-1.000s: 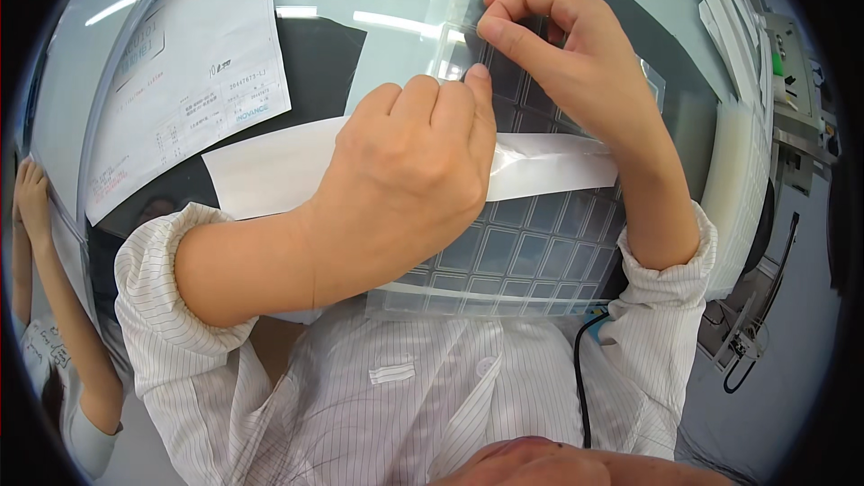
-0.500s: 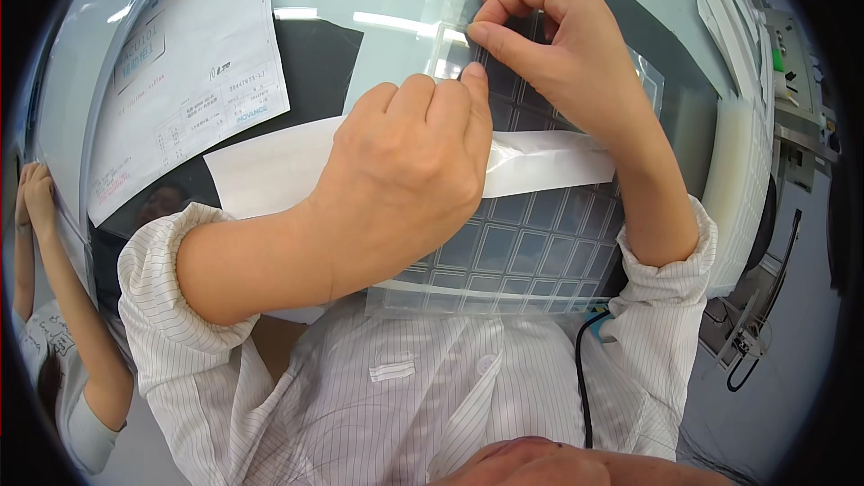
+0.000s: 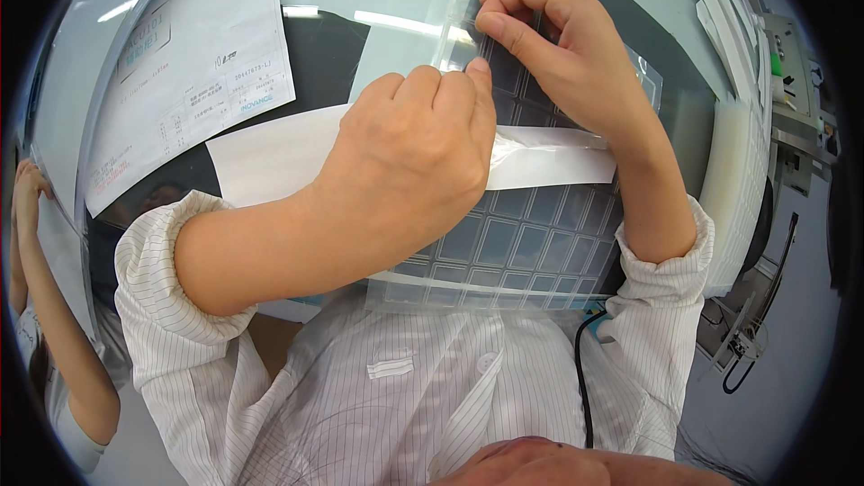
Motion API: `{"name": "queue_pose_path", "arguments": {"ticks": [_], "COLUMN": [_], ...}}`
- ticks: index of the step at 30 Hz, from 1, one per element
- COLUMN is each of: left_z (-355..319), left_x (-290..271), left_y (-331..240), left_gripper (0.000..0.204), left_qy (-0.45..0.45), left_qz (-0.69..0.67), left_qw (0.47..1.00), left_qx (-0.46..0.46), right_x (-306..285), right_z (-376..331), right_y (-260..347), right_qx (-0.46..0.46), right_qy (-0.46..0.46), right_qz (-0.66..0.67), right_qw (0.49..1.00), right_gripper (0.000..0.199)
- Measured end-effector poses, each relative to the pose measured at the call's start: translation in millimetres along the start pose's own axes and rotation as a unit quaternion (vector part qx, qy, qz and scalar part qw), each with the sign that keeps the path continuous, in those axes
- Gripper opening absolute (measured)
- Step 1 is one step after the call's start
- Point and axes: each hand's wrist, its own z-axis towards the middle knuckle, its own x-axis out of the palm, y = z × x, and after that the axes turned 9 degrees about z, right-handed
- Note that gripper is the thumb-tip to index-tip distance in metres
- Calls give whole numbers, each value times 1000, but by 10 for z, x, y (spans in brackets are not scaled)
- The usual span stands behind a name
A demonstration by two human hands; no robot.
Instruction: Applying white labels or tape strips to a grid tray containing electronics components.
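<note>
My white shirt (image 3: 432, 405) has thin dark stripes and thickly rolled sleeves (image 3: 147, 265); left of its round button (image 3: 487, 363) sits a small white patch (image 3: 390, 367), right of that button a black cord (image 3: 580, 382).

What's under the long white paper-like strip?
Right of the left hand, a clear plastic tray with rectangular compartments shows above and below the strip; a dark flat surface borders its left part. Whatever lies directly beneath is covered and can't be seen.
</note>
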Motion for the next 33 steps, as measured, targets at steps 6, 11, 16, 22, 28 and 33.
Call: {"name": "queue_pose_path", "arguments": {"ticks": [6,11,16,22,28,33], "left_z": [41,61,118,126,177,241], "left_x": [71,91,85,35,-10,-16], "left_y": [55,45,88,45,-95,-133], "left_gripper": [20,24,15,11,17,27], "left_qy": [-64,-78,-134,-147,-140,-133], "left_qz": [47,38,-4,-36,-66,-76], "left_qw": [997,996,991,988,987,988], "left_qx": [27,36,27,34,31,29], "right_x": [12,148,-167,-18,-53,-129], "right_z": [-8,-8,-277,-859,-1019,-1085], "right_y": [-246,-247,174,369,288,235], "right_qx": [-66,-147,-24,-146,-283,-268], "right_qy": [-13,-102,-12,4,-64,-90], "right_qz": [-63,-246,-94,-138,-193,-179], "right_qw": [996,953,995,980,937,942], "right_gripper": [15,17,12,15,25,25]}}
